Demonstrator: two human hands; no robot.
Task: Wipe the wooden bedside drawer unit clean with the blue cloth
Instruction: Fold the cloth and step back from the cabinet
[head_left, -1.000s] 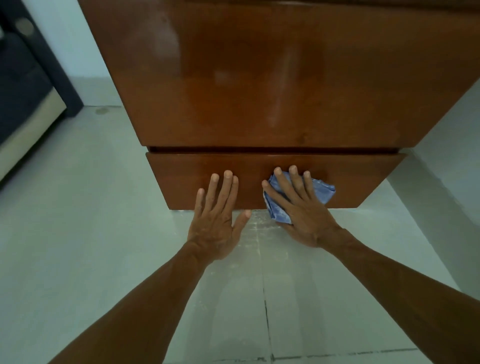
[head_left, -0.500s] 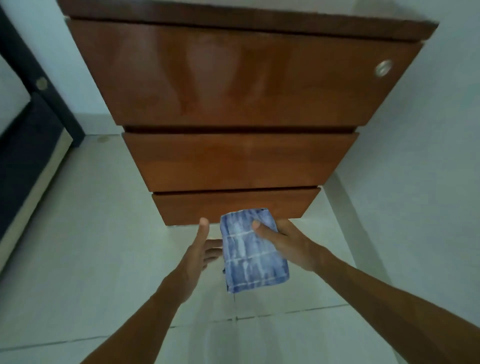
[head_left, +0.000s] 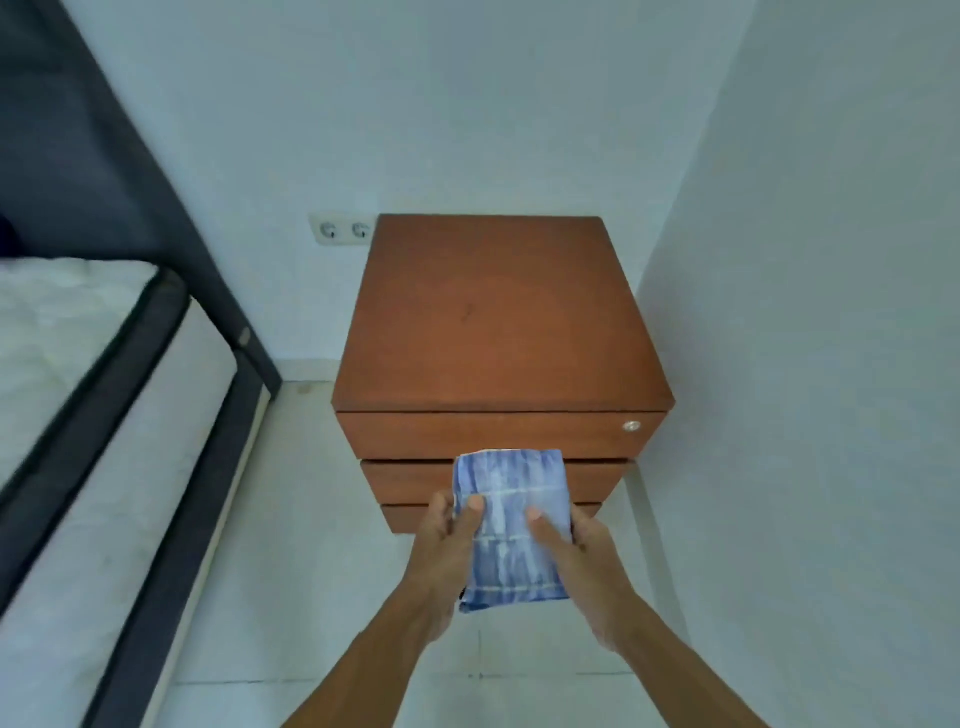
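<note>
Left hand and right hand gripping folded blue cloth, before 3-drawer wooden unit

Drawer unit in room corner.
Drawer unit stands against rear wall; bed left, socket behind-left, cloth held in front.

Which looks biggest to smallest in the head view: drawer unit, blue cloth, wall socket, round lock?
1. drawer unit
2. blue cloth, though it is nearer the camera, which inflates it
3. wall socket
4. round lock
</note>
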